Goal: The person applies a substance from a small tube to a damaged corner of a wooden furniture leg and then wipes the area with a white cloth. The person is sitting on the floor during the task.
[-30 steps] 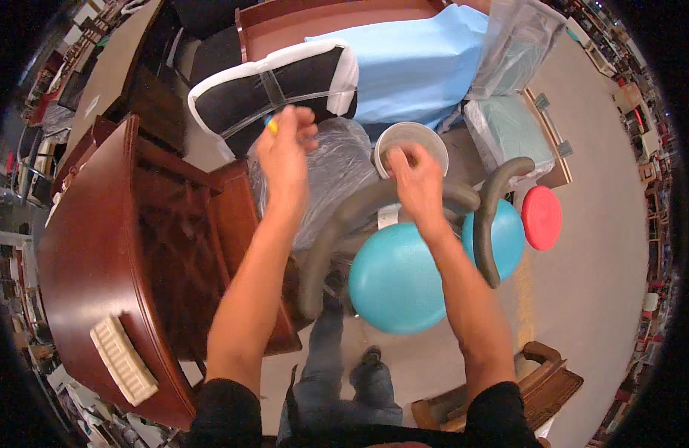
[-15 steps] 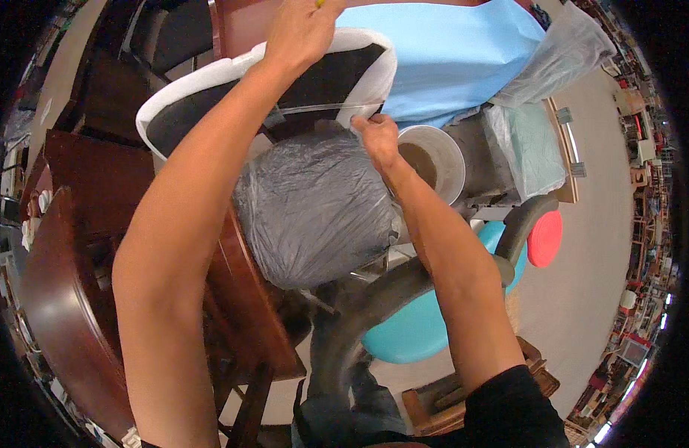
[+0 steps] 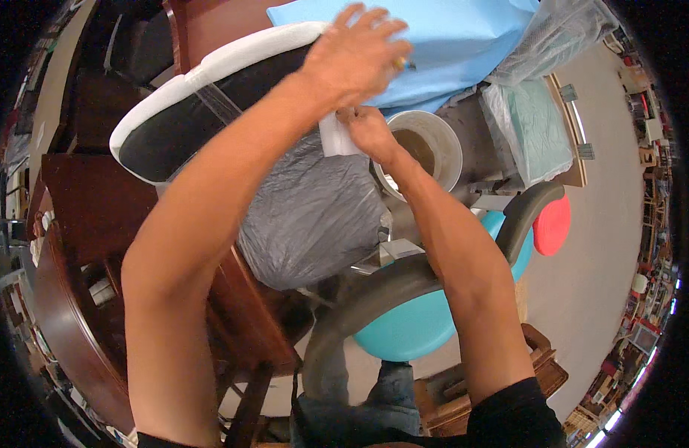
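Head view: both hands are at a panel (image 3: 180, 142), which has a black face and a white padded rim (image 3: 262, 51). The left hand (image 3: 355, 60) is beyond the right hand (image 3: 370, 138), with its fingers spread and blurred. A small yellow item (image 3: 399, 63) is at the thumb side of the left hand; whether that hand grips the item cannot be told. The right hand has its fingers curled and grasps the white end of the panel, just below the left wrist. From the right hand, the panel extends leftward at a slant and passes beneath the left forearm. A clear strip (image 3: 217, 104) crosses its black face.

Positions relative to the hands are as follows. A grey plastic-wrapped bundle (image 3: 307, 216) is between the forearms, on the near side of the panel. A bucket (image 3: 450, 142) is just beside the right hand, to its right. Blue cloth (image 3: 456, 45) is to the right of the left hand. A wrapped pale-green pad (image 3: 538, 134) is farther right, beyond the bucket. A dark tube (image 3: 374, 295) curves under the right forearm, above a teal seat (image 3: 408, 328). A red disc (image 3: 552, 224) is right of the right forearm. Dark wooden furniture (image 3: 98, 201) is left of the left forearm.
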A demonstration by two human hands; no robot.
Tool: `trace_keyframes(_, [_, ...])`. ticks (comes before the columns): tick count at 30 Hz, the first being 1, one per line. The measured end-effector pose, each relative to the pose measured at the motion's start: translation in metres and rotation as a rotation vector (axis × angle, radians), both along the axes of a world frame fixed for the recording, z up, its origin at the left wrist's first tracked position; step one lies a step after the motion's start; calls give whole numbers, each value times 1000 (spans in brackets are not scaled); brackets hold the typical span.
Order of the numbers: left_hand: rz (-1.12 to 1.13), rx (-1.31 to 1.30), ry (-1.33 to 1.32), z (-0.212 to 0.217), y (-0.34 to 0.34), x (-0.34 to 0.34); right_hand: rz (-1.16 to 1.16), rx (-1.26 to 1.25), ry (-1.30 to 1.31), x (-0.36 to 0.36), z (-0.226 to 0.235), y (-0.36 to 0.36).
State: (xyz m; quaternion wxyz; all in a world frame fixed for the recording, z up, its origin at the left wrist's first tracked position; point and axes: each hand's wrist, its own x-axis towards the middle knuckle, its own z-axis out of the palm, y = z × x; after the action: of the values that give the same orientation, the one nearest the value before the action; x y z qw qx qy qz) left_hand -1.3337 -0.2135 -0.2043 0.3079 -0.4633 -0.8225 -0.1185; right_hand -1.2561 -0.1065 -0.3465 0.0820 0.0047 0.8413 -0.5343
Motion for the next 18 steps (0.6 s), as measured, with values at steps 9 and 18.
trace_keyframes(9, [315, -208, -800, -27, -15, 43, 164, 413, 154, 16, 39, 28])
trace_keyframes(18, [199, -329, -1271, -46, -22, 22, 184, 326, 153, 22, 43, 42])
